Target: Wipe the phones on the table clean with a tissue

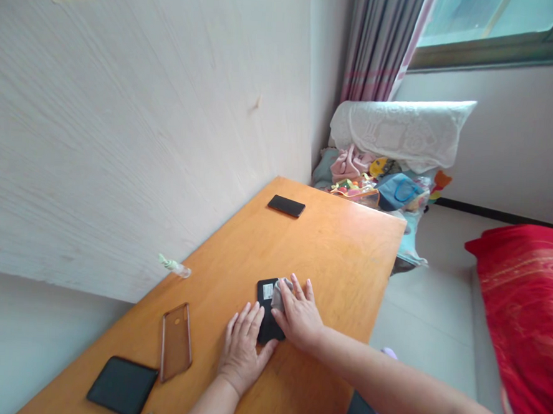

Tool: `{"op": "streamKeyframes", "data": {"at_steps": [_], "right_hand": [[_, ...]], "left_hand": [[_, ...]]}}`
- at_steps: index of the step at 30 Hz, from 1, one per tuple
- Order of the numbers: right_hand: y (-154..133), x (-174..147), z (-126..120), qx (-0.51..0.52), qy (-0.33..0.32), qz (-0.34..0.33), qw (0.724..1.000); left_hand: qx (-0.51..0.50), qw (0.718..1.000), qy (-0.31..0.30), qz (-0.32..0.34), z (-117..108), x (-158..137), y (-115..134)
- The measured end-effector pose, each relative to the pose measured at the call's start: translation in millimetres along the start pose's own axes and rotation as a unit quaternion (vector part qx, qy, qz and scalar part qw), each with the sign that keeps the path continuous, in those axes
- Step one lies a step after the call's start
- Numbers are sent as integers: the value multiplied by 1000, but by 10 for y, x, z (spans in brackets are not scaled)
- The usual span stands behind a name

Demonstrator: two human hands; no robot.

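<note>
A flat black phone-like device [265,328] lies on the wooden table, with a white label on its upper left. My left hand [242,345] rests at its near left side, fingertips against the left edge and thumb by the bottom edge, holding it down. With the fingers of my right hand [301,311], I press a small grey cloth [278,296] onto the device's upper right. Both hands hide part of the device. To the left lies a brown translucent phone case [176,343], and past it a dark rectangular item [123,386].
A black phone [286,206] lies near the table's far end. A small clear spray bottle [175,266] with a pale green top lies by the wall. The wooden table [335,242] ends on the right above the floor. Bags and a red-covered bed [527,310] are beyond.
</note>
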State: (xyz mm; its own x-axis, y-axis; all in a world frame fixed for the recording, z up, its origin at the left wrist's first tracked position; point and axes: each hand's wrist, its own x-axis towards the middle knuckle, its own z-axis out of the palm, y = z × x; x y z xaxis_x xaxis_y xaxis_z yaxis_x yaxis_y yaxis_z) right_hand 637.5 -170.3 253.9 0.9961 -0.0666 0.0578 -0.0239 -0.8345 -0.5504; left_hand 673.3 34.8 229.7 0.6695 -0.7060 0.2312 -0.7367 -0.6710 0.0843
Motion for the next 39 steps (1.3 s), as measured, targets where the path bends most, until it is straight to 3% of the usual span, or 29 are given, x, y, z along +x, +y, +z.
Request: {"op": "streamKeyframes", "data": {"at_steps": [3, 7, 9, 11, 15, 17, 24, 26, 30, 32, 39], "right_hand": [[-56, 15, 39, 5, -4, 3, 1000], [-93, -607, 54, 8, -59, -51, 997], [-73, -757, 30, 4, -80, -62, 995], [-39, -629, -1, 0, -76, -50, 996], [-14, 19, -23, -1, -31, 5, 1000], [-31, 134, -4, 2, -19, 18, 1000], [-40, -701, 72, 2, -69, -70, 995], [-11, -613, 54, -3, -65, -60, 996], [-3, 17, 36, -8, -28, 0, 1000], [-30, 152, 55, -12, -15, 16, 1000], [-32, -660, 109, -22, -58, -71, 996]], "left_hand": [[10, 1000, -2, 6, 10, -3, -8], [13, 1000, 6, 10, 10, -6, -4], [12, 1000, 11, 8, 7, -6, 0], [10, 1000, 15, 10, 5, -4, 2], [16, 1000, 19, 14, 4, 0, -2], [19, 1000, 17, 14, 3, 0, -1], [16, 1000, 11, 6, 8, -8, 14], [20, 1000, 9, 8, 13, -7, 16], [26, 1000, 8, 7, 16, -5, 18], [27, 1000, 8, 7, 16, -7, 17], [17, 1000, 0, 4, 0, -14, 26]]}}
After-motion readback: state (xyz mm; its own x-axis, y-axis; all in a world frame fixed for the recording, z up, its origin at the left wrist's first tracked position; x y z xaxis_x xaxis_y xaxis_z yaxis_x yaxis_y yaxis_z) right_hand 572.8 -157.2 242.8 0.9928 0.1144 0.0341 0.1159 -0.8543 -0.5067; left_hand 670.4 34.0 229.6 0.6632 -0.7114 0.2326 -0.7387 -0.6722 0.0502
